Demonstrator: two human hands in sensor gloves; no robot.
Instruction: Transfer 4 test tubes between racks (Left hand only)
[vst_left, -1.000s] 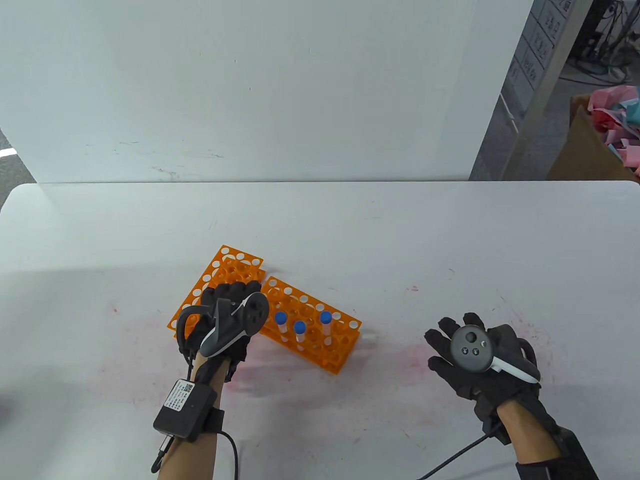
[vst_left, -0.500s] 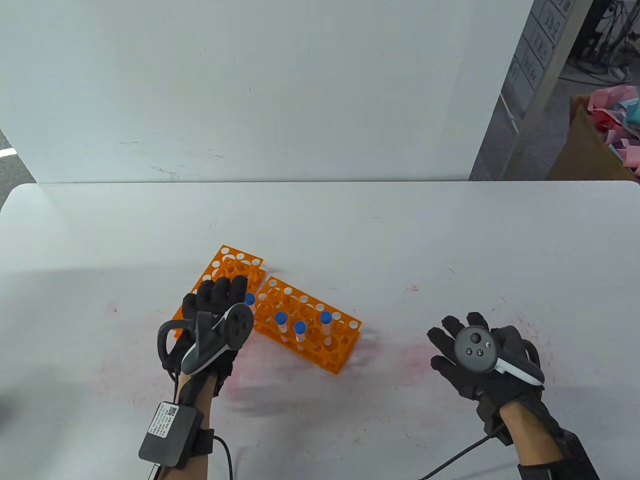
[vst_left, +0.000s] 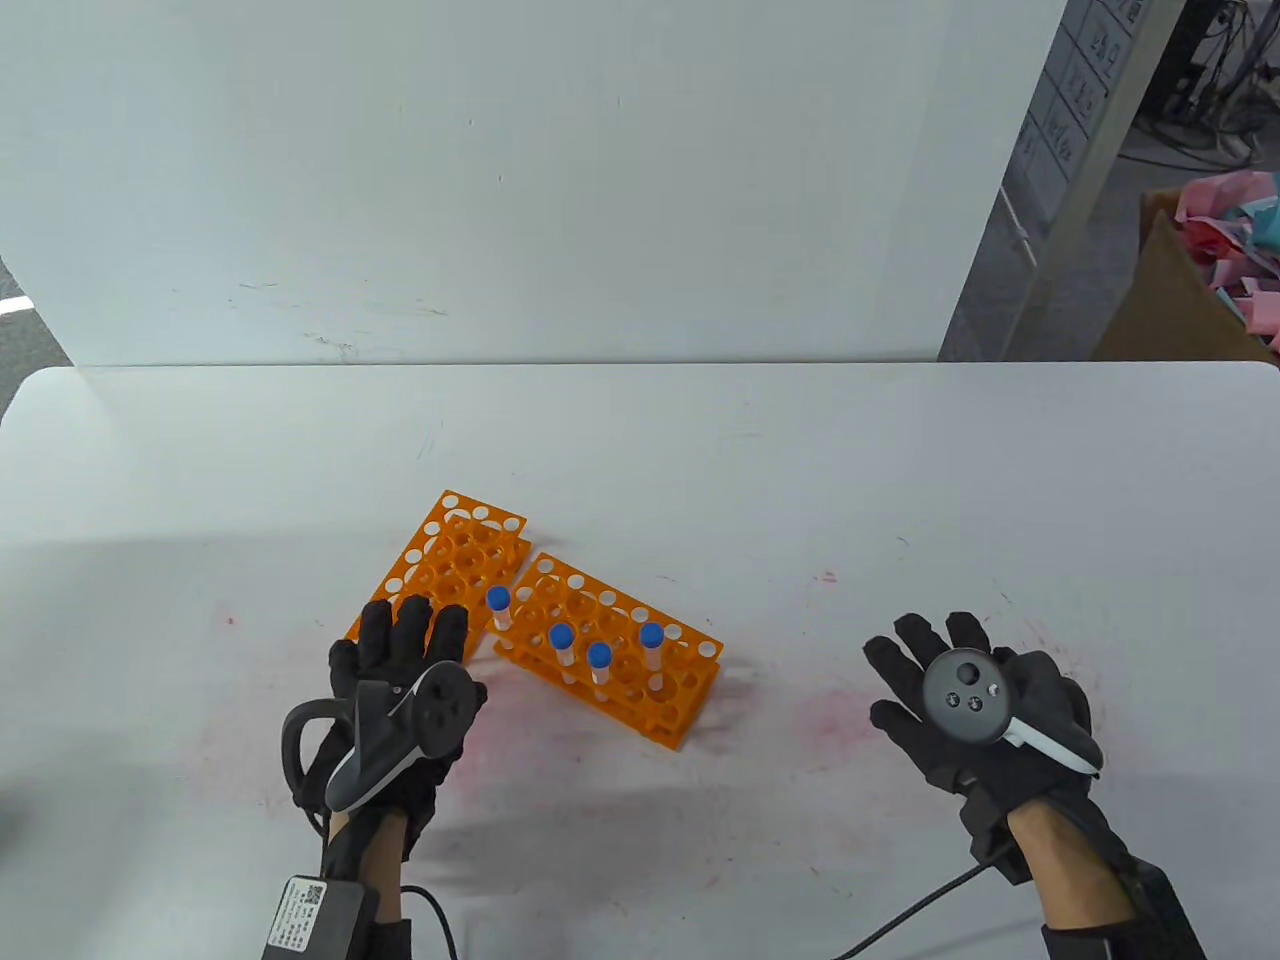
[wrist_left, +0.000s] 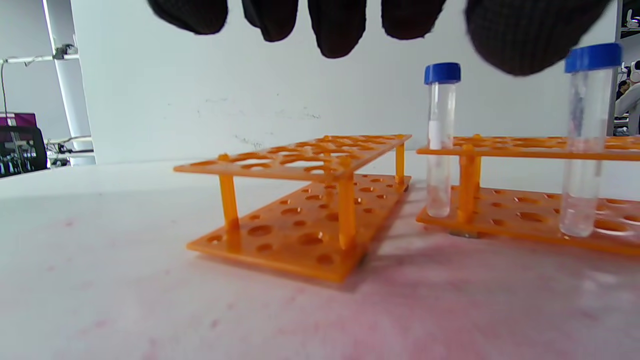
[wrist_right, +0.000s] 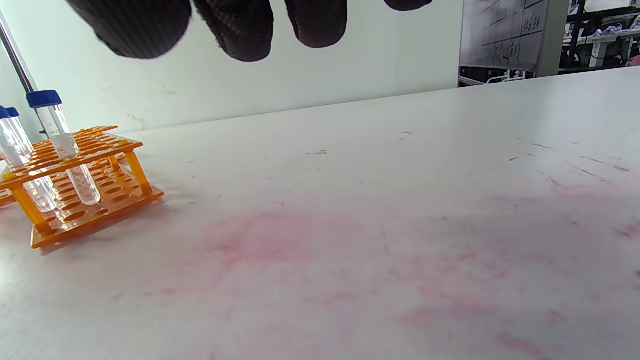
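Altogether, two orange racks (vst_left: 452, 565) (vst_left: 610, 650) carry four blue-capped tubes (vst_left: 498, 607), and both hands (vst_left: 405, 680) (vst_left: 965, 710) lie spread, holding nothing.

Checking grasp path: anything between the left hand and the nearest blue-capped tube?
Nothing visible blocks it. The left hand is open; the empty rack lies low beside the path, and the nearest tube rises clear above it.

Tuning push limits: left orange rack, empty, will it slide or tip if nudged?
The left rack looks like thin, hole-riddled plastic holding no tubes, so probably light. Its wide flat base on the smooth table suggests sliding rather than tipping. Slim posts may flex.
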